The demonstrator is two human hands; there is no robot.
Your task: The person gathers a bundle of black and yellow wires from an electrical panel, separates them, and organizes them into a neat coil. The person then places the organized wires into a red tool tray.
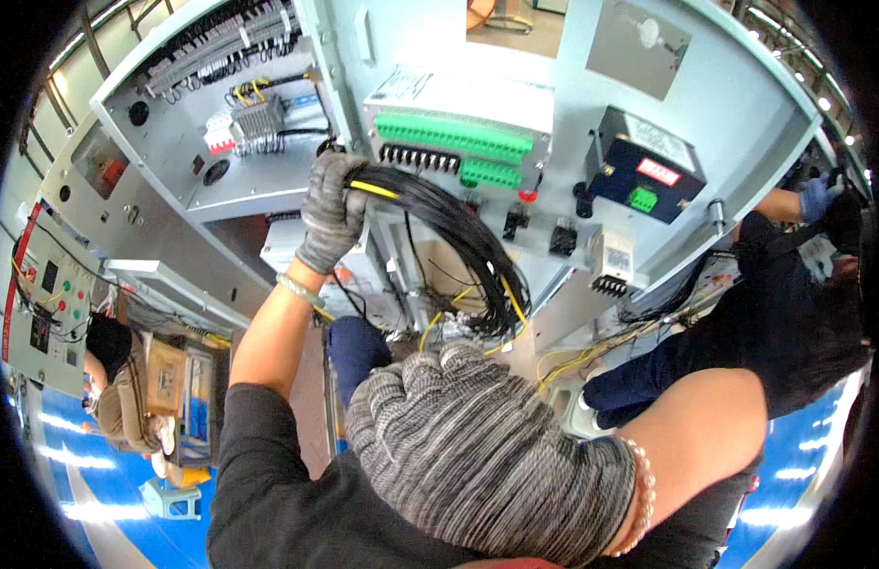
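Left hand (332, 211), in a grey knit glove, raised at the hinge side of the open enclosure. Its fingers are clamped around the upper end of a bundle of black cables (458, 213), with a yellow strand running along it. The bundle arcs from that fist toward the right and down, in front of the panel door (567, 104), its lower end hanging just beyond the right hand (491, 441).

Right hand: same kind of striped glove, near the camera, back of the hand uppermost. Fingers bent and close together; cannot tell whether they grip the lower cable ends (the knuckles hide the fingertips).

Panel door, inner face: a pale unit with green terminal strips (449, 136) lies behind the bundle's upper part; to the right of it, a black module (643, 166) with a red label and a small green connector. Lower on the door, a small white module (610, 258).

Left of the door: cabinet interior (178, 142) with wired components. Yellow wires (577, 365) trail low, to the right of the bundle. At right, a co-worker in dark clothing (762, 303), one blue-gloved hand (819, 196) raised. Lower left, a light-blue stool (171, 500) on the blue floor (136, 541).
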